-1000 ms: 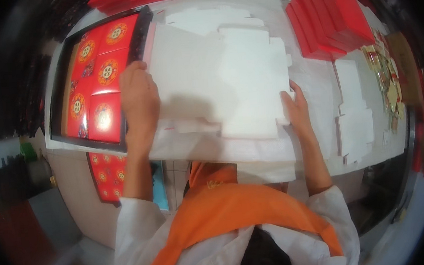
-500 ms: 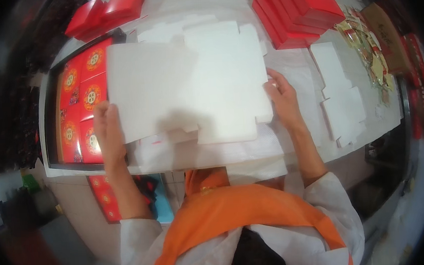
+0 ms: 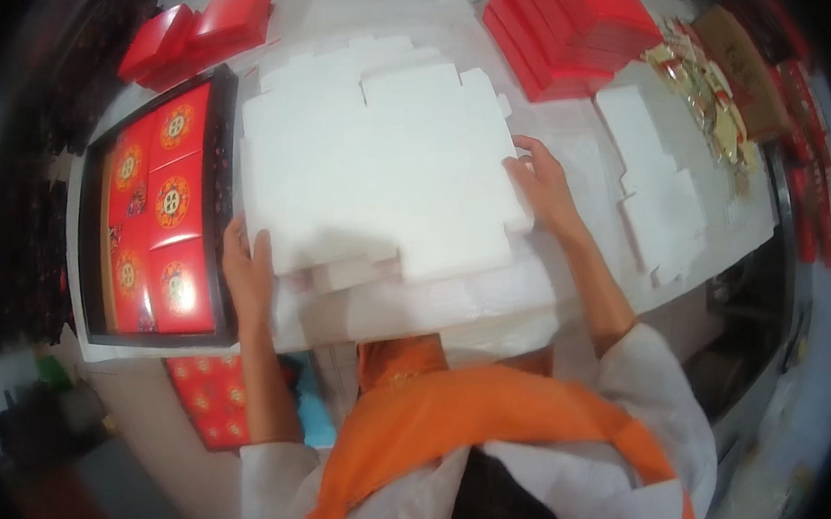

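A pile of flat white die-cut cardboard blanks (image 3: 379,165) lies in the middle of the table. My left hand (image 3: 247,253) grips its left edge near the front, fingers bent, while my right hand (image 3: 536,177) holds the right edge with curled fingers. Just left of my left hand is a dark tray (image 3: 210,110) holding several red square boxes (image 3: 173,202) with round orange emblems.
Red boxes (image 3: 226,21) stand at the back left, and a taller red stack (image 3: 568,23) at the back right. More white blanks (image 3: 641,144), gold packets (image 3: 715,99) and a brown carton (image 3: 741,78) line the right. A red patterned stack (image 3: 202,398) is below the table's left edge.
My left hand has left the tray's side and grips the blanks, which have been drawn together into a squarer pile. The tray shows more fully; my right hand stays at the right edge.
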Available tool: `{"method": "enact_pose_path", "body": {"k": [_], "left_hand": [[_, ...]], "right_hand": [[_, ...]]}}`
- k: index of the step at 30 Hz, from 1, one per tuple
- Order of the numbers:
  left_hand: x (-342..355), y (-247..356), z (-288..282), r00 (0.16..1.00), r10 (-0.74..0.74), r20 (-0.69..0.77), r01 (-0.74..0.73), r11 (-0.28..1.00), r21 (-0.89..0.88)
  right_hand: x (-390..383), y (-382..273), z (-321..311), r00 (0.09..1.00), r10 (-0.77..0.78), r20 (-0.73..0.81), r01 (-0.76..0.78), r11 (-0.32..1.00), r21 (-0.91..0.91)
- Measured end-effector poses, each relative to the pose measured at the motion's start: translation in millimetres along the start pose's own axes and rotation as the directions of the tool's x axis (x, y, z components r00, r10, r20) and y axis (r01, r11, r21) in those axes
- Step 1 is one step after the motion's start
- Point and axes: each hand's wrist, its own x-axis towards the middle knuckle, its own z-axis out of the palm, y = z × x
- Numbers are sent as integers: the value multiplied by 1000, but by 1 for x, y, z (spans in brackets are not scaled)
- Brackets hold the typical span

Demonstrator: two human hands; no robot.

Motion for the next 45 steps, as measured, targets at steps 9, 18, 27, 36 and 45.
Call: {"method": "enact_pose_path", "body": {"k": [9, 18, 27, 36, 45], "left_hand": [[-6, -2, -5, 984, -179, 4, 179, 984, -3], [8, 16, -7, 951, -308, -1, 307, 950, -46], [7, 41, -23, 972, -227, 53, 233, 942, -240], [42, 154, 36, 609, 792, -44, -744, 589, 314], [58, 170, 76, 533, 846, 20, -786, 486, 383]], "right_hand": [[10, -7, -2, 998, -30, 55, 30, 1000, -6], [34, -2, 4, 992, 44, 115, -71, 968, 241], [24, -44, 0, 984, 73, 164, -162, 750, 641], [-21, -68, -1, 925, -374, -68, 379, 886, 267], [-26, -54, 9, 890, -424, -168, 455, 854, 253]]}}
